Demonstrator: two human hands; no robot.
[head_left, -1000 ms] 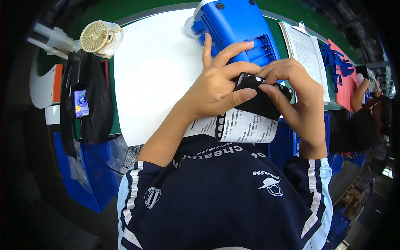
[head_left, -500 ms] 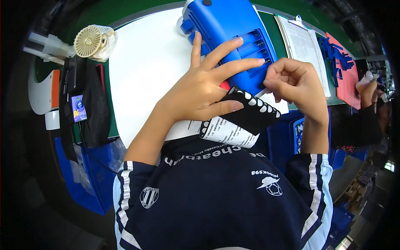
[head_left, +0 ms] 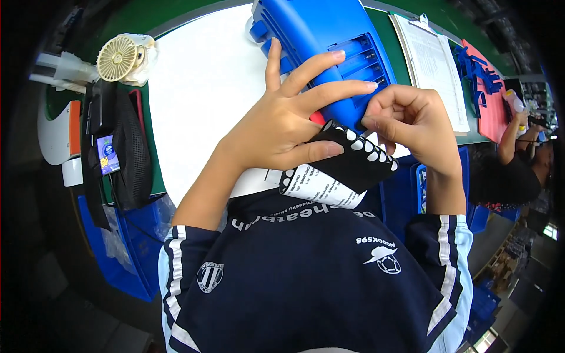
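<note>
Blue plastic housing (head_left: 329, 47) under left hand's (head_left: 282, 126) spread fingertips looks rigid, light; black dotted packet (head_left: 356, 159) pinned by left thumb, right hand (head_left: 415, 120) pinching its top edge, seems thin, floppy, best gripped at edges

Place: factory assembly line.
Evidence: white tabletop (head_left: 200, 94) edged in green, clipboard (head_left: 432, 62), blue bins (head_left: 126, 247), co-worker (head_left: 518, 170) alongside.

Both forearms rise from below, meeting mid-frame. The left hand (head_left: 282, 126) spreads its fingers, thumb pressed flat. The right hand (head_left: 412, 120) curls, fingertips pinched together.
</note>
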